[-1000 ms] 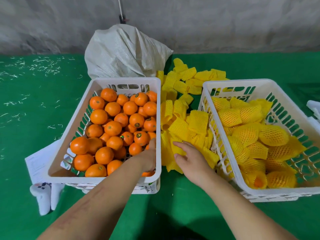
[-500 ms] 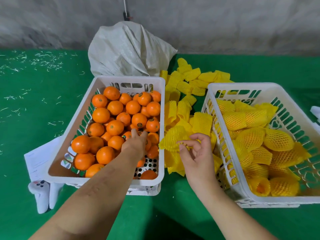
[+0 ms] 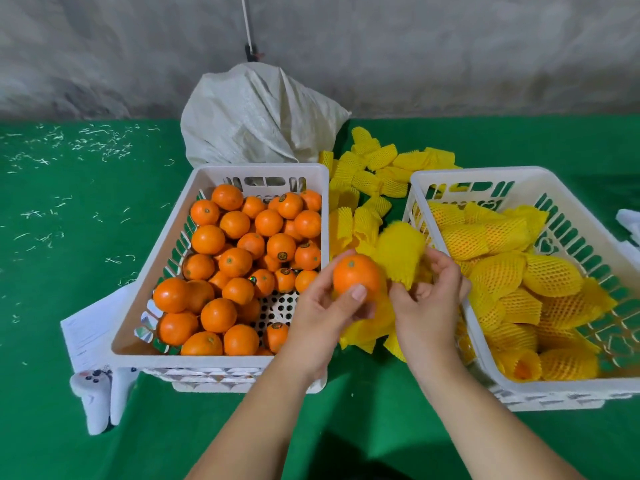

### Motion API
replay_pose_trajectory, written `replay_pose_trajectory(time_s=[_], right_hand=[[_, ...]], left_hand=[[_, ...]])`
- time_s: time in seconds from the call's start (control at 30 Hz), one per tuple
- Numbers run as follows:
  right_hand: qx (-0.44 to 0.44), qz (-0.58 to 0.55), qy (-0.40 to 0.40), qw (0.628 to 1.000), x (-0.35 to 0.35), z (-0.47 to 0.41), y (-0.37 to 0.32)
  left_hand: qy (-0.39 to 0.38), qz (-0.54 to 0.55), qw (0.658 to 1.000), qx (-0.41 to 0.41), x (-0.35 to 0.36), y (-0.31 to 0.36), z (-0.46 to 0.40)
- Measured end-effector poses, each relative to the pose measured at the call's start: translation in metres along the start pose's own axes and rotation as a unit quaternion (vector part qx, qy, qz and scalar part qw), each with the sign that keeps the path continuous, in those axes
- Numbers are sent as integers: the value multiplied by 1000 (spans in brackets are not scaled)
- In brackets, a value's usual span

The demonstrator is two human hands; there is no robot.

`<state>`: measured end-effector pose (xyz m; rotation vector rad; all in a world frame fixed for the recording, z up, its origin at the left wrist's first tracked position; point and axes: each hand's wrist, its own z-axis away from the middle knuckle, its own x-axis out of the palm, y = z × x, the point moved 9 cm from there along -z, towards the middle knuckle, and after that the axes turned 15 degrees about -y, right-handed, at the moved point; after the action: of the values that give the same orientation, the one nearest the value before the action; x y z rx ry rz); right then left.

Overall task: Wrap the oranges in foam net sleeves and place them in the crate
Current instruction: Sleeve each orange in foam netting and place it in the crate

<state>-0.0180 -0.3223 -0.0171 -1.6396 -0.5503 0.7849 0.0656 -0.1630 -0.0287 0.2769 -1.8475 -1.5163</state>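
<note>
Now left hand (image 3: 322,313) grips a glossy, green-stemmed orange (image 3: 356,275) beside blurred yellow sleeve (image 3: 400,251).

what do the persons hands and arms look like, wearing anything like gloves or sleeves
Both forearms are bare as far as the frame shows; no sleeve edge is in view. The left hand and right hand wear no gloves, and no rings, watch or bands are visible. The nails look short and unpainted.

Bright orange fruit (image 3: 356,274), green stem dot; yellow mesh-textured foam sleeve (image 3: 400,252); white slotted crates (image 3: 221,360) (image 3: 561,389); loose oranges (image 3: 239,261) some with dark round stickers; green tablecloth (image 3: 69,237) flecked white; off-white woven sack (image 3: 256,116); grey mottled wall (image 3: 450,53)
</note>
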Motion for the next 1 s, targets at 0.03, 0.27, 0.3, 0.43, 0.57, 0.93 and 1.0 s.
replay_pose_trajectory(time_s=[0.03, 0.27, 0.3, 0.43, 0.57, 0.93, 1.0], right_hand=[[-4, -3, 3, 1000, -1, -1, -4], [-27, 28, -63, 997, -2, 0, -15], [-23, 33, -68, 997, -5, 0, -15], [-11, 75, -54, 996, -19, -10, -12], [-19, 146, -135, 980, -11, -18, -18], [-199, 232, -143, 941, -15, 33, -43], [-229, 218, -140, 938, -10, 41, -48]], left_hand=[[-28, 9, 999, -12, 8, -5, 2], [-116, -6, 991, -71, 22, -15, 5], [-117, -17, 990, -71, 23, -15, 5], [-177, -76, 978, -75, 31, -19, 8], [-168, -119, 975, -86, 36, -26, 8], [-29, -84, 996, -4, 12, -13, -3], [-55, -102, 993, 12, 16, -10, -2]])
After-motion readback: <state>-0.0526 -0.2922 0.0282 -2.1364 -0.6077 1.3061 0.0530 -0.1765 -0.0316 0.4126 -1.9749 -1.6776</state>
